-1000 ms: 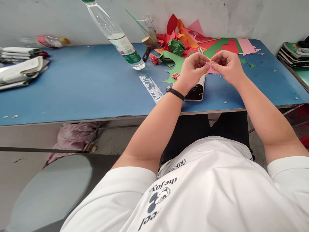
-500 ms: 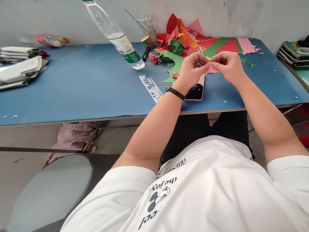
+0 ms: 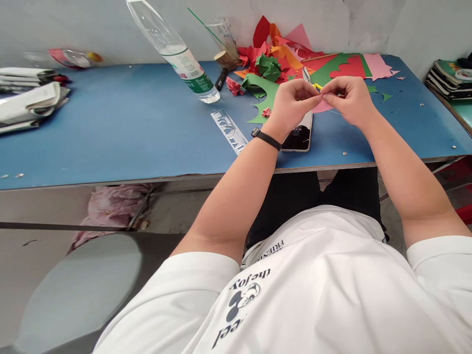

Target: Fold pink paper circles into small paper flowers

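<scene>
My left hand [image 3: 296, 102] and my right hand [image 3: 347, 102] meet fingertip to fingertip above the table. Both are closed in a pinch on a small piece of pink paper [image 3: 322, 105], mostly covered by the fingers. Just behind the fingertips lie scissors [image 3: 306, 74] with yellow handles, partly hidden. A phone [image 3: 298, 139] lies below my left hand, its upper part covered. Beside my left wrist are a clear stencil ruler [image 3: 229, 130] and a small pink crumpled paper piece [image 3: 266, 112]. Cut green paper [image 3: 266, 93] lies behind the left hand.
A tall water bottle [image 3: 191, 73] stands left of a black marker [image 3: 221, 78] and a red paper flower [image 3: 234, 86]. Crumpled red and orange paper [image 3: 285, 51] heaps against the wall. Folded newspapers [image 3: 29, 105] lie far left; stacked books [image 3: 448, 83] far right. A grey stool [image 3: 81, 285] stands below.
My fingertips have shifted slightly, and more of the scissors' yellow handle shows behind them. The whole view has moved a little; both hands stay together.
</scene>
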A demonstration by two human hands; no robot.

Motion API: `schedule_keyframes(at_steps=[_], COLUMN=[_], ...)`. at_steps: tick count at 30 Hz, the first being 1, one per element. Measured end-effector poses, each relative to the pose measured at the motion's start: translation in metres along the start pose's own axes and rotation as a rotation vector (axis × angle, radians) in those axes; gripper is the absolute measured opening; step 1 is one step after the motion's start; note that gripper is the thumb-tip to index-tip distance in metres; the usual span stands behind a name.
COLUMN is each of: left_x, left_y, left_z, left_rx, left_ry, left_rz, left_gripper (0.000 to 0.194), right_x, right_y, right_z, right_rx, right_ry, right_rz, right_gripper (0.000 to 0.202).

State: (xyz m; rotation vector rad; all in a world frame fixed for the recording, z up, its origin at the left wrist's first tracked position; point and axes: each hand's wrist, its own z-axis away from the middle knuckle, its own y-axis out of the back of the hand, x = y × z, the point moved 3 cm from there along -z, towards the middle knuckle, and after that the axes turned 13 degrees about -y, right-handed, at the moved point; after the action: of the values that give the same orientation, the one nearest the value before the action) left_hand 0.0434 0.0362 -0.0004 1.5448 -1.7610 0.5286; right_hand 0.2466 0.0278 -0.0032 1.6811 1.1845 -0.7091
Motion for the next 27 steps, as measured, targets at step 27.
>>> schedule_keyframes(at_steps=[27], left_x=[-0.017], left_y=[-0.001], left_z=[0.003], left_rx=[-0.216], left_ry=[0.085], left_rz=[-0.006], left_gripper=[0.035], right_x=[-0.001], right_y=[0.000], right_z=[-0.001], right_rx=[-0.041], right_ry=[-0.066], right_rz=[-0.008], right_gripper=[0.048])
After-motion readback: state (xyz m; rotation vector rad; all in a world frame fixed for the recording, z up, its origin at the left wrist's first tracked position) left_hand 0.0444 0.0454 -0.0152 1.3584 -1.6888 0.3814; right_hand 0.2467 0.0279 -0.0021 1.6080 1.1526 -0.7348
